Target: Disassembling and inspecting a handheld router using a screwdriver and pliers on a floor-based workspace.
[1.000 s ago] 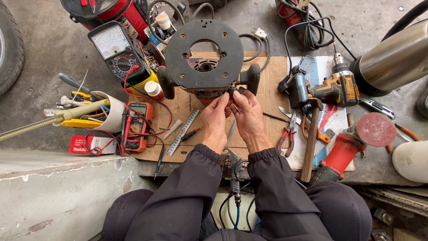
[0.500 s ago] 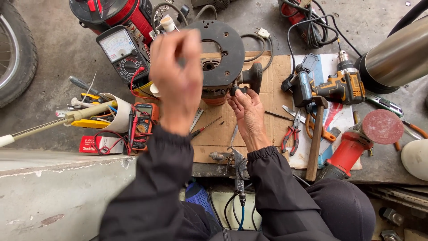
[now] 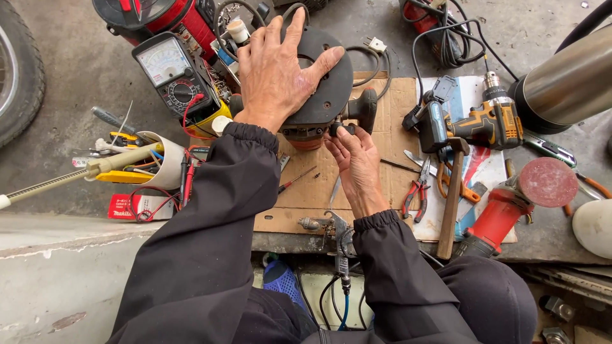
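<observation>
A black wood router point(image 3: 331, 83) stands upside down on a sheet of cardboard point(image 3: 389, 137), its round base plate facing up. My left hand point(image 3: 277, 70) lies flat on top of that base plate, fingers spread over it. My right hand point(image 3: 356, 158) reaches up from below, and its fingertips pinch a small black knob on the router's side, next to the round black side handle point(image 3: 364, 105). A small screwdriver point(image 3: 295, 181) lies on the cardboard left of my right wrist.
An analogue multimeter point(image 3: 171, 73) and a red machine point(image 3: 159, 16) sit at the upper left. A cordless drill point(image 3: 475, 122), hammer point(image 3: 451, 194), pliers point(image 3: 417, 188) and a red angle grinder point(image 3: 516, 200) lie to the right. A white cup of tools point(image 3: 156, 159) stands at left; a steel cylinder point(image 3: 567, 79) at far right.
My left hand rose from the router's side, swung up and came down flat on the base plate. My right hand stayed at the knob. The view moved closer.
</observation>
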